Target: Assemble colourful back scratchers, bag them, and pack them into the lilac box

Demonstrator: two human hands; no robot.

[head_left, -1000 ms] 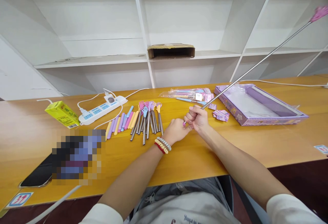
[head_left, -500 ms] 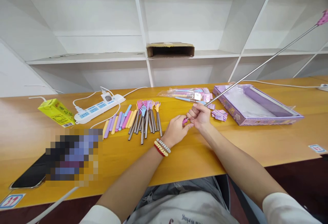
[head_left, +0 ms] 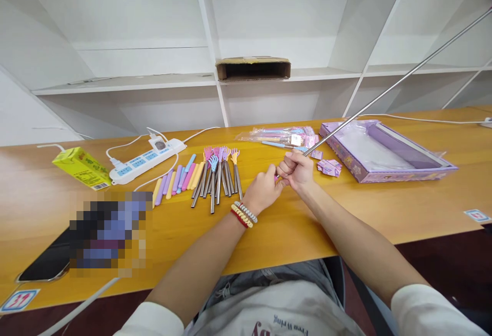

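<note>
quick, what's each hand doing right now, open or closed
Left hand: closed on the pink end of the metal rod.
Right hand: closed around the same rod.

White open shelving [head_left: 130, 84] behind wooden table [head_left: 284, 241]; white surface [head_left: 17, 113] far left; dark reddish floor [head_left: 442, 264] below.

Two bare forearms reach forward from short white sleeves and angle inward until the fists meet. The left hand [head_left: 263, 191], beaded bands circling its wrist, is curled closed, knuckles up. The right hand [head_left: 295, 170] is also closed, its wrist bare, fingers folded toward the left.
</note>
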